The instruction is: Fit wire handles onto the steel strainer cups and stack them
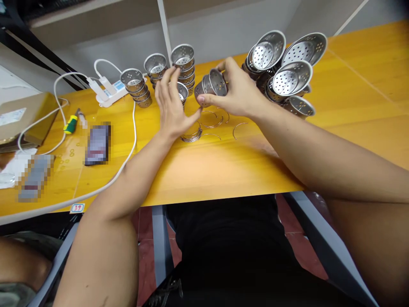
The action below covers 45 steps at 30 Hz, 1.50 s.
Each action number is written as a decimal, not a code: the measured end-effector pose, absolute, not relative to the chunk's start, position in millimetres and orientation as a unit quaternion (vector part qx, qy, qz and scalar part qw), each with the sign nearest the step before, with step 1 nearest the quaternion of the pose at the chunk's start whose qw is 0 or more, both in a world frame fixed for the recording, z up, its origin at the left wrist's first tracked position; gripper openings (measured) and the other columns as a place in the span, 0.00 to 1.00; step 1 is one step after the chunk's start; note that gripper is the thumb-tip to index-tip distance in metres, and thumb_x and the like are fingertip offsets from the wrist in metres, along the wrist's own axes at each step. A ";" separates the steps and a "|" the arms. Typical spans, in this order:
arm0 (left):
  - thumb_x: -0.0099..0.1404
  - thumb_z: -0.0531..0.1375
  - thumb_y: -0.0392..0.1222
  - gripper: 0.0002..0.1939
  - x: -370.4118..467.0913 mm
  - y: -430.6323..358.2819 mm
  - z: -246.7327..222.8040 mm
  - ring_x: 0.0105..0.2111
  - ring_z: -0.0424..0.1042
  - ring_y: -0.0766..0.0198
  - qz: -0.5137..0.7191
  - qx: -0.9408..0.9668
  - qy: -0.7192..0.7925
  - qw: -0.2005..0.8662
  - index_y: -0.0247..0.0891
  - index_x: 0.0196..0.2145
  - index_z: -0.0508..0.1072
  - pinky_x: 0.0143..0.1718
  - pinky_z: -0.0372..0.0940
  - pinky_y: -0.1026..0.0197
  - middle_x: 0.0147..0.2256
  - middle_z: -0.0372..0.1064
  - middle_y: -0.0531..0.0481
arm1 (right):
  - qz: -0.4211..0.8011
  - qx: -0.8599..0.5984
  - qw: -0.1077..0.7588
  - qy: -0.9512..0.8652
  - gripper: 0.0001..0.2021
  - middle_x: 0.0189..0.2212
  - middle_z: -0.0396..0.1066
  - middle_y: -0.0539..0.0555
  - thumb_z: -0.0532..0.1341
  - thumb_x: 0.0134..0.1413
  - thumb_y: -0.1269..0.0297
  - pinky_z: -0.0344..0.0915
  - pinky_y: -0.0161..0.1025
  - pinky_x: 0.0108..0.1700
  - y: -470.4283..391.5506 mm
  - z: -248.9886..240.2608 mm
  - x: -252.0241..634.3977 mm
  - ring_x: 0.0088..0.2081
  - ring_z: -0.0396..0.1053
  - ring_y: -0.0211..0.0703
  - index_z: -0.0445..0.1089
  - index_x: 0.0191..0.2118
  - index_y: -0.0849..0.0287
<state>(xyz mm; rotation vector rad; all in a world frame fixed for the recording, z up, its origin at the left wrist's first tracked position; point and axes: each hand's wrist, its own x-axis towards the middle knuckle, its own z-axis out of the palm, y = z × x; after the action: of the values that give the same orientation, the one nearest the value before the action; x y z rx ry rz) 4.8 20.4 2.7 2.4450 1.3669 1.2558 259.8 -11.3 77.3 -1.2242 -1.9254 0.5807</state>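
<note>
My right hand [236, 91] grips a small stack of perforated metal cups [207, 89], tilted sideways above the table, thumb on the near side and fingers around the rim. Beside it, my left hand [172, 106] is open with fingers spread and thumb apart. Another perforated cup [182, 90] shows partly behind the left hand; whether they touch I cannot tell. Below the hands lie a bunch of thin wire rings [191, 137] and several loose curved wires [236, 128].
Stacks of perforated cups stand behind on the left [137, 89] and at the back [182, 57]. More tilted cups [290, 81] lie at the right. A power strip [111, 94], white cable [134, 128], screwdriver [71, 123], phone-like object [97, 144] and cardboard box [28, 119] are left.
</note>
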 end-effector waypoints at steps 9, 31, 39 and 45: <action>0.70 0.68 0.77 0.50 24.1 11.1 -7.3 0.80 0.68 0.37 0.389 0.840 0.353 0.137 0.52 0.76 0.57 0.85 0.60 0.31 0.75 0.67 0.38 | 0.253 -0.477 0.332 -0.773 0.55 0.71 0.72 0.60 0.67 0.53 0.12 0.71 0.64 0.74 -28.3 56.5 252.0 0.74 0.69 0.72 0.67 0.73 0.49; 0.64 0.78 0.70 0.44 11.0 34.2 -31.5 0.65 0.80 0.42 0.421 0.765 0.441 0.207 0.46 0.64 0.67 0.74 0.72 0.33 0.64 0.79 0.38 | 0.128 -0.484 0.381 -0.777 0.45 0.80 0.60 0.63 0.66 0.68 0.43 0.56 0.70 0.87 18.1 3.1 256.1 0.83 0.57 0.67 0.55 0.84 0.44; 0.70 0.72 0.74 0.41 8.8 40.0 -33.4 0.69 0.79 0.44 0.452 0.756 0.430 0.198 0.47 0.65 0.66 0.80 0.68 0.33 0.62 0.79 0.41 | 0.140 -0.494 0.357 -0.780 0.42 0.80 0.62 0.63 0.66 0.71 0.43 0.54 0.72 0.87 29.4 -10.0 250.7 0.83 0.58 0.68 0.57 0.84 0.45; 0.69 0.63 0.86 0.44 17.5 34.8 -27.5 0.65 0.82 0.45 0.470 0.734 0.445 0.205 0.45 0.60 0.69 0.75 0.73 0.35 0.60 0.81 0.38 | 0.153 -0.494 0.357 -0.778 0.41 0.77 0.67 0.67 0.68 0.69 0.44 0.59 0.71 0.84 39.5 -15.8 255.6 0.78 0.65 0.73 0.61 0.81 0.50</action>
<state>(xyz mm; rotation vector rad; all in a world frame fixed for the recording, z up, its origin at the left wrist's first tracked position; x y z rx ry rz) 17.5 34.8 -27.5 2.0460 1.2415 1.3103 255.6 39.5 -15.8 -1.2761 -2.0080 0.3961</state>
